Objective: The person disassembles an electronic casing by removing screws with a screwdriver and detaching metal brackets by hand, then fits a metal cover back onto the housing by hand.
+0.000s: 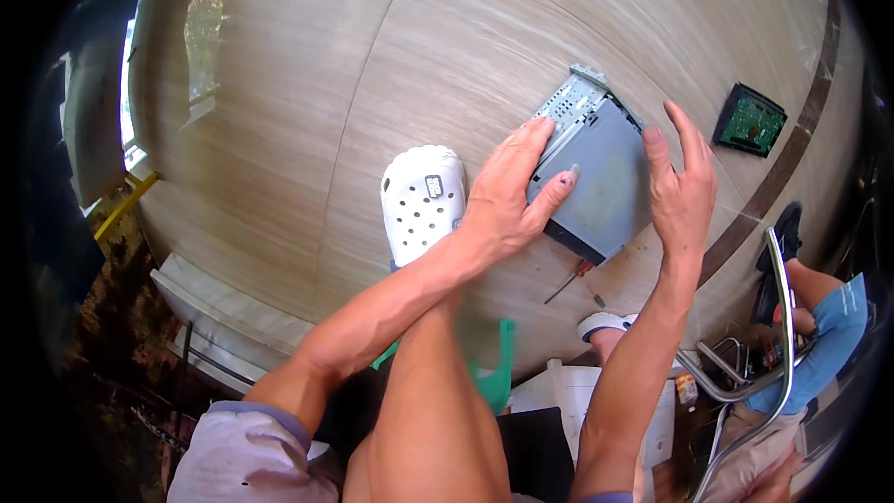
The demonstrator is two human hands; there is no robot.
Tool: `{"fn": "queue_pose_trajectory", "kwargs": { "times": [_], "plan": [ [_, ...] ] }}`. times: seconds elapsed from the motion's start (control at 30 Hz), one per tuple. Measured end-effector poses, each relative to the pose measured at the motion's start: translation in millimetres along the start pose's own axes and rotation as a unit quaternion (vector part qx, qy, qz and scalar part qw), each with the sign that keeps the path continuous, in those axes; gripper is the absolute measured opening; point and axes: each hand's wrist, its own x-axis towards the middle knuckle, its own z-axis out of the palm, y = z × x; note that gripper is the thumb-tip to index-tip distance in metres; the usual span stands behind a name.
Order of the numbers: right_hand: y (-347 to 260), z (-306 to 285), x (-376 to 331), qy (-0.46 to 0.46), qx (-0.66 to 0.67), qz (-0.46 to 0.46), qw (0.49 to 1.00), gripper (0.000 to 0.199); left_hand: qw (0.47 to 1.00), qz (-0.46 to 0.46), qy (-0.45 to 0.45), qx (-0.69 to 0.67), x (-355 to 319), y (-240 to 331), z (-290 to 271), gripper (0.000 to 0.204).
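**Grey metal car stereo chassis on tiled floor, held between two bare hands**

Item: car stereo chassis [596, 172], a grey sheet-metal box with a perforated, connector-studded end pointing away from the person. It lies on the pale wood-grain floor [279, 84], tilted diagonally in the view, right of centre.

Left hand [507, 191]: laid on the near-left edge of the chassis, fingers close together along the side, thumb pressed flat on the top panel. The grip wraps the corner.

Right hand [680, 182]: at the right edge of the chassis, palm facing inward, fingers extended and slightly spread, the index and thumb touching the box's side. It does not close around anything.

Close by: two screwdrivers [579, 284] on the floor just below the chassis, their shafts crossing near a red and a green handle. A white perforated clog [422, 200] sits just left of the left hand, on the person's foot; a second white shoe [605, 323] shows between the forearms.

Further out: a green circuit board [751, 119] in a dark frame lies well apart to the upper right, near a dark brown inlay stripe [792, 144] in the floor. A chrome tube frame [778, 317] and another person's blue sleeve [829, 331] occupy the lower right edge.
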Motion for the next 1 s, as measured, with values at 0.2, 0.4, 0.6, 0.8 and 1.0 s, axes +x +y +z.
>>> {"fn": "queue_pose_trajectory", "kwargs": {
  "times": [0.2, 0.4, 0.6, 0.8, 1.0],
  "plan": [
    [-17.3, 15.2, 26.2, -0.165, 0.108, 0.053, 0.979, 0.065, 1.000, 0.000, 0.002, 0.011, 4.0, 2.0, 4.9, 0.061],
    [-16.2, 11.9, 27.3, -0.204, 0.120, 0.060, 0.970, 0.061, 1.000, -0.016, 0.001, 0.008, 4.7, 4.3, 5.7, 0.063],
    [-12.5, 10.9, 28.4, -0.207, 0.143, 0.068, 0.965, 0.054, 0.999, -0.037, -0.017, 0.024, 7.2, 7.8, 5.4, 0.065],
    [-4.2, 11.7, 32.5, -0.218, 0.194, 0.067, 0.954, 0.050, 0.999, -0.032, -0.018, 0.037, 10.1, 8.5, 4.2, 0.065],
    [-5.4, 19.4, 24.1, -0.170, 0.186, 0.074, 0.965, 0.042, 0.998, -0.033, -0.011, 0.043, 13.9, 8.4, 4.3, 0.062]
  ]
}}
